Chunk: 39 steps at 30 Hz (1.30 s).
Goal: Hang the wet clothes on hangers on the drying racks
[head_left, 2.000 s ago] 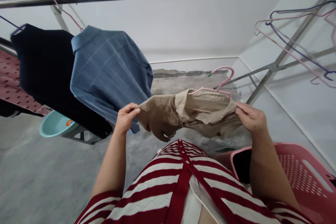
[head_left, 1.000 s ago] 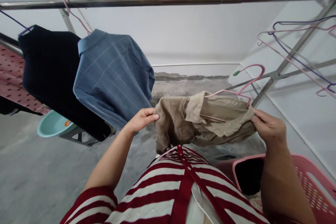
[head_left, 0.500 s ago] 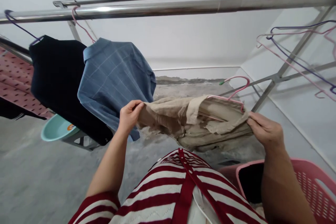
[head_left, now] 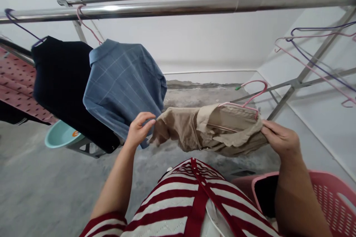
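A crumpled beige shirt (head_left: 211, 129) sits on a pink wire hanger (head_left: 250, 94) in front of my chest. My right hand (head_left: 278, 139) pinches the shirt's right shoulder. My left hand (head_left: 139, 129) is at the shirt's left sleeve end, fingers loosely curled with the tips just touching the cloth. Steel drying-rack rails (head_left: 178, 5) run overhead.
A blue checked shirt (head_left: 122, 85) and a dark garment (head_left: 61, 81) hang on the rail at left, beside a red dotted cloth (head_left: 13, 89). A teal basin (head_left: 61, 135) rests on the concrete floor. A pink laundry basket (head_left: 330, 200) stands lower right. Spare hangers (head_left: 317, 55) hang at right.
My left hand has loosened from the stretched sleeve, and the sleeve has drooped and bunched back toward the shirt. The right hand keeps its grip.
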Available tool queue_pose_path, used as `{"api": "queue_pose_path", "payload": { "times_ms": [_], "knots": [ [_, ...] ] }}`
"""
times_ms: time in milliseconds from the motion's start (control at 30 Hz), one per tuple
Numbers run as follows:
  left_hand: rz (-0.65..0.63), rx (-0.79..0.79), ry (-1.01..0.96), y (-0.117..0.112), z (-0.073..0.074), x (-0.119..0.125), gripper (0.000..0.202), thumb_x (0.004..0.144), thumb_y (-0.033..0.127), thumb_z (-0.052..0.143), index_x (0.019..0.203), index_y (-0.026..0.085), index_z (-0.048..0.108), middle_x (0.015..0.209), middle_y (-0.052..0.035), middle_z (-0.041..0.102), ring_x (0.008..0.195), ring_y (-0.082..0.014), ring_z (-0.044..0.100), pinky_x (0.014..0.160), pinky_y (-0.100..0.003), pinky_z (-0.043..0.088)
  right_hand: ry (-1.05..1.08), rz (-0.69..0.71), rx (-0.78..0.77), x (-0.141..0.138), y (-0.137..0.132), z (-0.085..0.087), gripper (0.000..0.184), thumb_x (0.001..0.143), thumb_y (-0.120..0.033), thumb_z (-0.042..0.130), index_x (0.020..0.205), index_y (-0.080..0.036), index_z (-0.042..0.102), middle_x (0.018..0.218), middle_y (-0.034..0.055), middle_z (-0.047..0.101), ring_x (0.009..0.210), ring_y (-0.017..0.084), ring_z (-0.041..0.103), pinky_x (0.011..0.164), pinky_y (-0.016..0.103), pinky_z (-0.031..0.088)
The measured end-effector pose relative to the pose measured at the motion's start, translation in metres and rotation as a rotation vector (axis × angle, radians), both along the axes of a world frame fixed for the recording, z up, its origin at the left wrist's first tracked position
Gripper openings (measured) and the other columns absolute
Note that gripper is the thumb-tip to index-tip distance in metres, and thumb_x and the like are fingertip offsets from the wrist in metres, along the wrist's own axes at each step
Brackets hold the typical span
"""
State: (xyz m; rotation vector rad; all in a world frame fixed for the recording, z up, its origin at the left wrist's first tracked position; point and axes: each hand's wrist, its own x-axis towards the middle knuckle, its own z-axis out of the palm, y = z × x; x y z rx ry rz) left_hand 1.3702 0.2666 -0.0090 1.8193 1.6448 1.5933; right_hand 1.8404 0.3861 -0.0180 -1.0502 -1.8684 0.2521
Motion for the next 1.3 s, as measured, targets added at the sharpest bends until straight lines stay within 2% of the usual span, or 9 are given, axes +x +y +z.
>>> {"api": "queue_pose_path", "payload": {
  "times_ms": [167, 400, 533, 667, 833, 967, 1067, 1167, 1300],
  "knots": [
    [-0.153, -0.168, -0.112, 0.009, 0.007, 0.02, 0.044, 0.08, 0.04, 0.063, 0.12, 0.022, 0.058, 0.119, -0.0081, 0.063, 0.112, -0.0209, 0.057, 0.095, -0.034, 0.045, 0.016, -0.017, -0.024, 0.0, 0.001, -0.002, 0.022, 0.077, -0.028, 0.061, 0.093, -0.023, 0.075, 0.095, 0.0077, 0.074, 0.086, 0.023, 0.071, 0.086, 0.033, 0.056],
    [-0.065, -0.175, -0.111, 0.022, 0.009, 0.022, 0.025, 0.08, 0.039, 0.061, 0.076, 0.016, 0.067, 0.069, 0.0006, 0.061, 0.066, -0.0126, 0.056, 0.064, -0.024, 0.045, 0.004, -0.011, -0.026, 0.006, -0.004, -0.004, 0.023, 0.076, -0.028, 0.062, 0.094, -0.021, 0.075, 0.095, 0.0062, 0.074, 0.087, 0.021, 0.071, 0.086, 0.03, 0.056],
    [-0.076, -0.114, 0.107, 0.016, 0.025, 0.023, 0.023, 0.081, 0.036, 0.062, 0.092, 0.017, 0.068, 0.091, -0.0052, 0.067, 0.088, -0.0168, 0.061, 0.082, -0.029, 0.049, -0.078, 0.016, -0.039, 0.005, -0.005, -0.002, 0.022, 0.079, -0.028, 0.058, 0.092, -0.022, 0.074, 0.092, 0.0042, 0.074, 0.084, 0.019, 0.071, 0.082, 0.028, 0.056],
    [-0.134, 0.069, 0.326, 0.02, 0.043, 0.051, 0.022, 0.086, 0.032, 0.056, 0.101, 0.019, 0.066, 0.108, -0.0089, 0.067, 0.103, -0.0183, 0.06, 0.093, -0.032, 0.047, -0.147, 0.115, -0.086, -0.015, -0.004, 0.005, 0.023, 0.083, -0.028, 0.054, 0.098, -0.023, 0.072, 0.095, 0.0017, 0.073, 0.087, 0.018, 0.07, 0.081, 0.027, 0.055],
    [-0.214, -0.04, 0.548, 0.039, 0.039, 0.081, 0.026, 0.089, 0.034, 0.051, 0.105, 0.02, 0.066, 0.088, -0.0047, 0.068, 0.081, -0.015, 0.063, 0.072, -0.024, 0.048, -0.2, 0.23, -0.1, -0.042, -0.003, 0.022, 0.026, 0.088, -0.029, 0.049, 0.098, -0.022, 0.071, 0.094, 0.0037, 0.072, 0.087, 0.017, 0.068, 0.081, 0.028, 0.053],
    [-0.159, -0.022, 0.45, 0.042, 0.032, 0.072, 0.021, 0.087, 0.032, 0.053, 0.092, 0.018, 0.068, 0.074, -0.001, 0.066, 0.067, -0.0112, 0.059, 0.063, -0.02, 0.044, -0.166, 0.201, -0.072, -0.038, -0.003, 0.028, 0.029, 0.081, -0.036, 0.061, 0.107, -0.024, 0.068, 0.101, 0.006, 0.07, 0.098, 0.021, 0.063, 0.093, 0.035, 0.047],
    [-0.102, -0.001, 0.324, 0.038, 0.034, 0.058, 0.018, 0.085, 0.032, 0.057, 0.09, 0.018, 0.069, 0.074, 0.0003, 0.066, 0.066, -0.0108, 0.058, 0.063, -0.02, 0.044, -0.064, 0.126, -0.215, -0.024, -0.001, 0.017, 0.06, 0.071, -0.041, 0.071, 0.126, -0.024, 0.056, 0.119, 0.0073, 0.063, 0.109, 0.023, 0.058, 0.097, 0.039, 0.045],
    [-0.079, -0.001, 0.24, 0.033, 0.04, 0.046, 0.017, 0.083, 0.032, 0.06, 0.09, 0.02, 0.07, 0.075, 0.0012, 0.067, 0.066, -0.0112, 0.058, 0.062, -0.021, 0.044, 0.097, 0.064, -0.372, -0.014, 0.006, -0.004, 0.043, 0.076, -0.042, 0.064, 0.112, -0.019, 0.063, 0.102, 0.0059, 0.068, 0.093, 0.021, 0.063, 0.087, 0.036, 0.05],
    [-0.107, -0.017, 0.24, 0.029, 0.046, 0.038, 0.014, 0.081, 0.031, 0.062, 0.087, 0.021, 0.07, 0.073, 0.0026, 0.066, 0.064, -0.0107, 0.057, 0.06, -0.02, 0.043, 0.265, -0.001, -0.358, -0.009, 0.014, -0.017, 0.03, 0.078, -0.041, 0.06, 0.098, -0.019, 0.066, 0.086, 0.0032, 0.069, 0.08, 0.017, 0.064, 0.077, 0.032, 0.052]
  ]
}}
